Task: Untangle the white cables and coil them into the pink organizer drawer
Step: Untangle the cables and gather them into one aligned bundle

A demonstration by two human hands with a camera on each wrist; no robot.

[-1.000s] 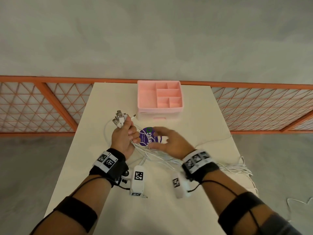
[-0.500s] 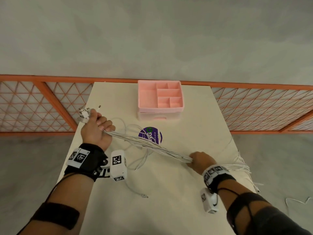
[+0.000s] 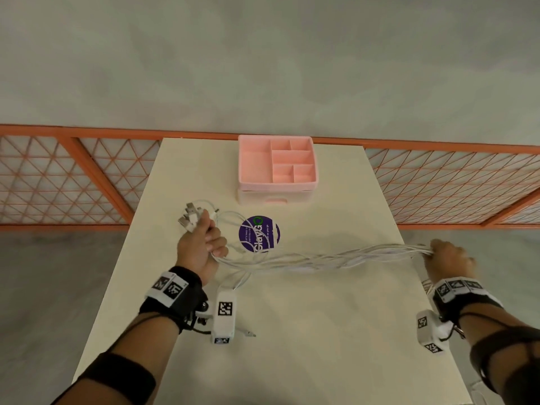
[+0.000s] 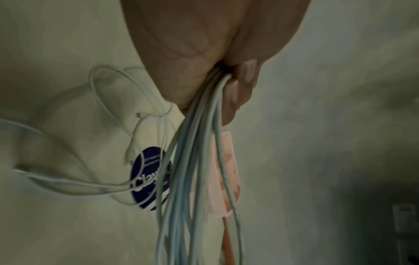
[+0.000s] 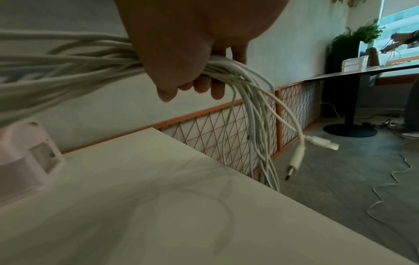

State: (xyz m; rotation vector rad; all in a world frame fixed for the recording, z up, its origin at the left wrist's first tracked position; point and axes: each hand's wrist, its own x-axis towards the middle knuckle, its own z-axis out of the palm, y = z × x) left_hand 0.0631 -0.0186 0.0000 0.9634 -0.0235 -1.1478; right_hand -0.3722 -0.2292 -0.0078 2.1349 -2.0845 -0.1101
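While both hands grip white cables (image 3: pixel 321 258), pink organizer (image 3: pixel 254 159) (drawer shut) holds none.

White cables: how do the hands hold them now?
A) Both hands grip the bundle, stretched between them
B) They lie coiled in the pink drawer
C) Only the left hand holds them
A: the left hand and right hand each grip the white cables, stretched between them above the table.

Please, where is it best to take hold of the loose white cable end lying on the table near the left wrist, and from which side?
Pinch the small plug from above: it lies flat and alone on the table, and both hands are now full of cables.
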